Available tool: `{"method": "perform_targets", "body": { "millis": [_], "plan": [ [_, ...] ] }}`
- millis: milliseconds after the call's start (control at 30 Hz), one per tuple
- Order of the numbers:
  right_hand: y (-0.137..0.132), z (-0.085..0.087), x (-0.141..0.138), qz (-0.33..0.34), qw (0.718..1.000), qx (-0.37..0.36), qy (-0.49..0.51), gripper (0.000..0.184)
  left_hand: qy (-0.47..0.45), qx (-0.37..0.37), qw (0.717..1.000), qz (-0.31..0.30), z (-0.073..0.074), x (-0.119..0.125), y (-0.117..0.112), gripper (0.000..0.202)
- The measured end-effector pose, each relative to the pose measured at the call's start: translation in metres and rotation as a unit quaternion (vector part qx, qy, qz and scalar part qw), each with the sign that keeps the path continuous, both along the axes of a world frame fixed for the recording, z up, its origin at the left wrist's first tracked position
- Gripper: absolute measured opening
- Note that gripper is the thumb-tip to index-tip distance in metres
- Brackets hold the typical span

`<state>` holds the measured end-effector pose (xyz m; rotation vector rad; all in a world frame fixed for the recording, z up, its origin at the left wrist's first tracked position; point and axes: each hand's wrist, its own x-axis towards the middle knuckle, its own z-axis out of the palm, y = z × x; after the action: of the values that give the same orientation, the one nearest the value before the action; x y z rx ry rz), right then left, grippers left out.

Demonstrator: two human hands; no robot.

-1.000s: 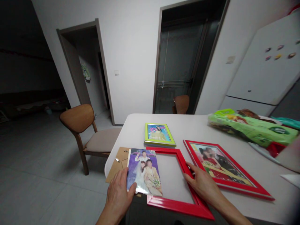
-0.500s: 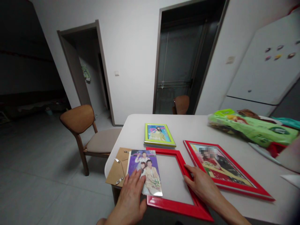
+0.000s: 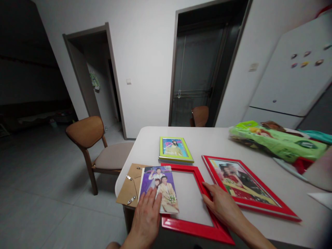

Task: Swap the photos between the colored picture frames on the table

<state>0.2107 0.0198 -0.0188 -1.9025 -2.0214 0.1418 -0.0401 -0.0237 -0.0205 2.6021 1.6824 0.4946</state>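
My left hand [image 3: 149, 211] lies flat on a photograph [image 3: 168, 199] of people in pale clothes against purple, its fingers stretched out. The photo rests across a brown backing board [image 3: 133, 186] with metal clips and the left side of an empty red picture frame [image 3: 192, 228]. Through that frame's opening shows the white tabletop. On its right bar, my right hand [image 3: 218, 200] grips the frame, fingertips bent over the inner edge. Close to the right hand is a second red framed picture [image 3: 249, 186]. Behind the empty frame lies a smaller yellow-green framed picture [image 3: 175, 149].
The white table [image 3: 147, 143] has a rounded far-left corner. A green plastic package [image 3: 280, 138] lies at its right. One wooden chair [image 3: 86, 133] stands to the left, another chair [image 3: 200, 116] behind the table. A white refrigerator [image 3: 280, 83] is at far right.
The photo's near edge has settled slightly lower and flatter under my left hand, which has shifted a little. My right hand stays on the red frame. The view has moved slightly.
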Motion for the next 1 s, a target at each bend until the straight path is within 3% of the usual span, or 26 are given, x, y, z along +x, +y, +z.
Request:
{"method": "perform_targets", "body": {
  "millis": [167, 233, 300, 400, 467, 533, 600, 633, 700, 767, 867, 933, 1000],
  "plan": [
    [0.0, 0.0, 0.0, 0.006, 1.0, -0.014, 0.0, 0.04, -0.07, 0.052, 0.996, -0.026, 0.005, -0.011, 0.005, 0.047],
    [-0.001, 0.003, -0.002, 0.012, 1.0, 0.001, 0.011, 0.04, -0.153, 0.066, 0.986, -0.02, 0.014, -0.016, 0.008, 0.043],
    [-0.002, 0.009, -0.007, 0.016, 0.998, 0.048, 0.041, 0.039, -0.278, 0.067, 0.958, 0.019, 0.025, -0.02, 0.012, 0.037],
    [-0.007, 0.019, -0.021, 0.03, 0.984, 0.075, 0.157, 0.04, -0.496, 0.009, 0.863, 0.092, 0.039, -0.014, 0.013, 0.03],
    [-0.013, 0.024, -0.036, 0.054, 0.957, 0.001, 0.285, 0.042, -0.629, -0.053, 0.769, 0.099, 0.044, 0.0, 0.011, 0.033],
    [-0.018, 0.025, -0.052, 0.072, 0.898, -0.109, 0.42, 0.045, -0.737, -0.107, 0.663, 0.079, 0.046, 0.019, 0.007, 0.037],
    [-0.023, 0.024, -0.066, 0.074, 0.813, -0.181, 0.549, 0.045, -0.806, -0.151, 0.571, 0.053, 0.045, 0.038, 0.0, 0.04],
    [-0.024, 0.024, -0.071, 0.065, 0.77, -0.188, 0.606, 0.045, -0.824, -0.172, 0.538, 0.042, 0.044, 0.046, -0.003, 0.042],
    [-0.025, 0.024, -0.075, 0.036, 0.705, -0.153, 0.692, 0.042, -0.839, -0.212, 0.5, 0.026, 0.042, 0.057, -0.009, 0.045],
    [-0.023, 0.025, -0.072, 0.005, 0.681, -0.106, 0.725, 0.042, -0.836, -0.245, 0.491, 0.013, 0.039, 0.059, -0.012, 0.045],
    [-0.017, 0.029, -0.057, -0.01, 0.707, -0.092, 0.701, 0.043, -0.813, -0.278, 0.512, -0.014, 0.032, 0.048, -0.008, 0.043],
    [-0.012, 0.032, -0.043, -0.02, 0.747, -0.103, 0.656, 0.043, -0.787, -0.279, 0.55, -0.023, 0.027, 0.039, -0.003, 0.043],
    [-0.008, 0.036, -0.03, -0.028, 0.78, -0.135, 0.61, 0.045, -0.738, -0.263, 0.622, -0.01, 0.022, 0.031, 0.001, 0.046]
  ]
}}
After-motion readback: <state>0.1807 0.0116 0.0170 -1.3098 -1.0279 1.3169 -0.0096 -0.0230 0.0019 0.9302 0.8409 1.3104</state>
